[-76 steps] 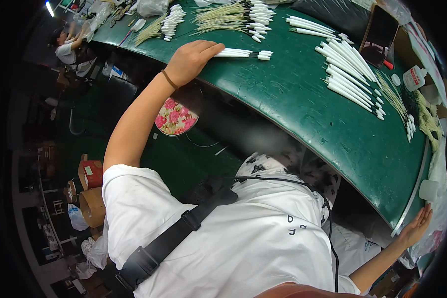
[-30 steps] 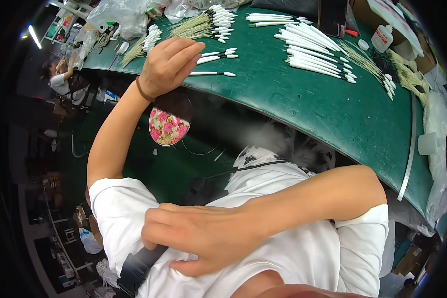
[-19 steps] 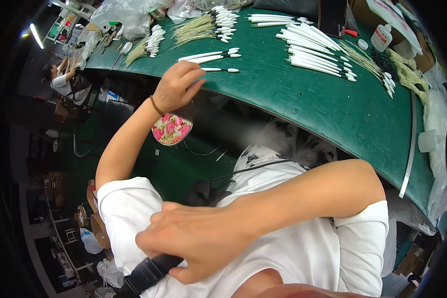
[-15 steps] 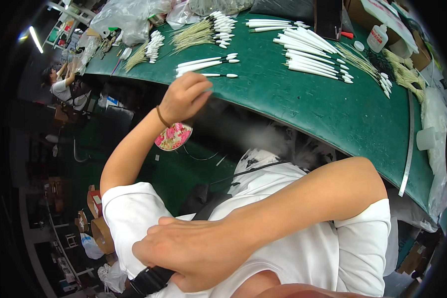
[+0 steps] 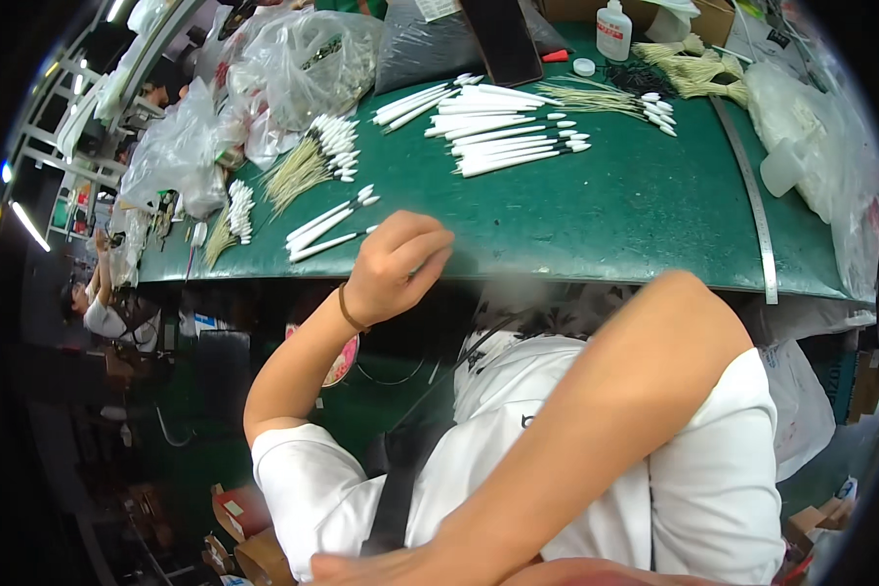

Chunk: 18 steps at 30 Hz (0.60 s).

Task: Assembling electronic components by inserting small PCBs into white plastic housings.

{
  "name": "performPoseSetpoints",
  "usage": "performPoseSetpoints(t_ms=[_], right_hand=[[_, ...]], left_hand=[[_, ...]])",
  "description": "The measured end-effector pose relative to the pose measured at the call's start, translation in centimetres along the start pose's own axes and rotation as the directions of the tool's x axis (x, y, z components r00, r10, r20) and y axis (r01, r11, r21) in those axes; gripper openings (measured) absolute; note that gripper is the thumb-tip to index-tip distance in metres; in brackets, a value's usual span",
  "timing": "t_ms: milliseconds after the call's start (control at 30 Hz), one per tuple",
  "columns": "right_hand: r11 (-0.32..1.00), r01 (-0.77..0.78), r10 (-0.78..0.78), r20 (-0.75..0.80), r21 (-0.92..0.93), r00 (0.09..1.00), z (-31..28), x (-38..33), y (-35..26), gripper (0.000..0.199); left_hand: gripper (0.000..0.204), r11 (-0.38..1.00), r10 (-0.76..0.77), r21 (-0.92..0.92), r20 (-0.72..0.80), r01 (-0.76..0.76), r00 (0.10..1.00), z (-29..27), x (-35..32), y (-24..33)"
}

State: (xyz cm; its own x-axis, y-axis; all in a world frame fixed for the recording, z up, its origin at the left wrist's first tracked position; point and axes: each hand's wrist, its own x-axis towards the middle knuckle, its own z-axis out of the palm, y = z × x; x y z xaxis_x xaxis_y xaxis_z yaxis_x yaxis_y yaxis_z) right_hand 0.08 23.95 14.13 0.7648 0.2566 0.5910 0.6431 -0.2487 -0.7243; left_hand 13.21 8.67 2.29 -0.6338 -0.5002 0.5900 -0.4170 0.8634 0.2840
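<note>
My left hand (image 5: 396, 266) hovers over the front edge of the green table (image 5: 654, 210), fingers curled with thumb and fingertips close together. Whatever it may hold is hidden or too small to make out. Just left of it lie a few white sticks (image 5: 313, 232) with dark necks and pointed white tips. A larger row of white sticks (image 5: 508, 156) spreads beyond, farther right. My right arm crosses my chest; only part of my right hand (image 5: 381, 566) shows at the lower edge, its fingers hidden.
Bundles of thin pale stems with white tips (image 5: 298, 181) lie left, more stems (image 5: 596, 98) right. Clear plastic bags (image 5: 303, 68) stand at the back. A white bottle (image 5: 612, 31), a metal ruler (image 5: 747, 195) and a dark phone-like slab (image 5: 498, 39) are on the table. Another person (image 5: 117, 317) sits far left.
The view has swung, so the table sits more level. My left hand stays near the table edge, fingers still curled. My right hand has moved down, mostly out of the picture.
</note>
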Motion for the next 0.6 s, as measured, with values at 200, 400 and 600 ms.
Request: performPoseSetpoints(t_ms=[200, 400, 600], right_hand=[[0.983, -0.185, 0.184, -0.169, 0.010, 0.968, -3.0, -8.4, -1.4, 0.040], [0.919, -0.382, 0.259, -0.575, -0.102, 0.776, -2.7, -17.1, 0.3, 0.038], [0.703, -0.698, 0.362, -0.778, -0.133, 0.513, -4.7, -22.7, -3.0, 0.031]], left_hand=[[0.025, 0.988, -0.065, 0.152, 0.160, 0.040, 0.985, 0.3, 4.0, -3.1], [0.044, 0.913, -0.078, 0.399, 0.372, -0.083, 0.925, 3.7, 8.7, -4.5], [0.046, 0.870, -0.244, 0.494, 0.427, 0.002, 0.871, 4.1, 9.2, -6.3]])
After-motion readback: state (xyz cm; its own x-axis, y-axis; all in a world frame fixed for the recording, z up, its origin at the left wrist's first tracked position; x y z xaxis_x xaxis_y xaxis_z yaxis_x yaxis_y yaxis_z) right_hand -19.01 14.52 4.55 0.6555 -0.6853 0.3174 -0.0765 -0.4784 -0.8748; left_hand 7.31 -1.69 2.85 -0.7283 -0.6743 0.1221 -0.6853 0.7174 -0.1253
